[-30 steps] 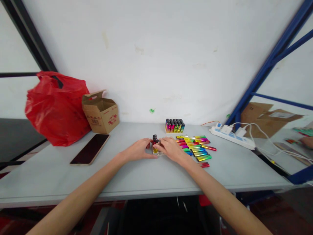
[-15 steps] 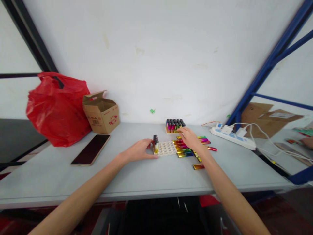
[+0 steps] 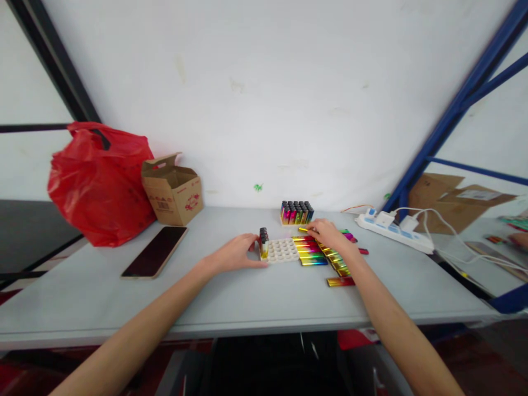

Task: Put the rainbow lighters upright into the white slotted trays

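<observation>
My left hand (image 3: 236, 253) curls round the left end of a white tray with rows of round holes (image 3: 282, 250), thumb in front and fingers behind. Several black-topped lighters (image 3: 264, 245) stand upright in that end of the tray. To the right, my right hand (image 3: 330, 235) reaches over a row of shiny metallic-coloured lighter bodies (image 3: 311, 254) lying flat. Its fingertips close on a gold lighter body (image 3: 303, 229) at the far end of the row. The palm and forearm hide part of the pieces beneath.
Behind stands a filled block of upright lighters (image 3: 297, 213). A phone (image 3: 154, 253), an open cardboard box (image 3: 173, 190) and a red plastic bag (image 3: 99, 187) are on the left. A power strip (image 3: 394, 232) with cables lies at right; part of another person's hand (image 3: 518, 240) shows beyond.
My right hand has lowered slightly and moved right, onto the far end of the lighter row. More of the slanted gold pieces show under it. My left hand stays at the tray.
</observation>
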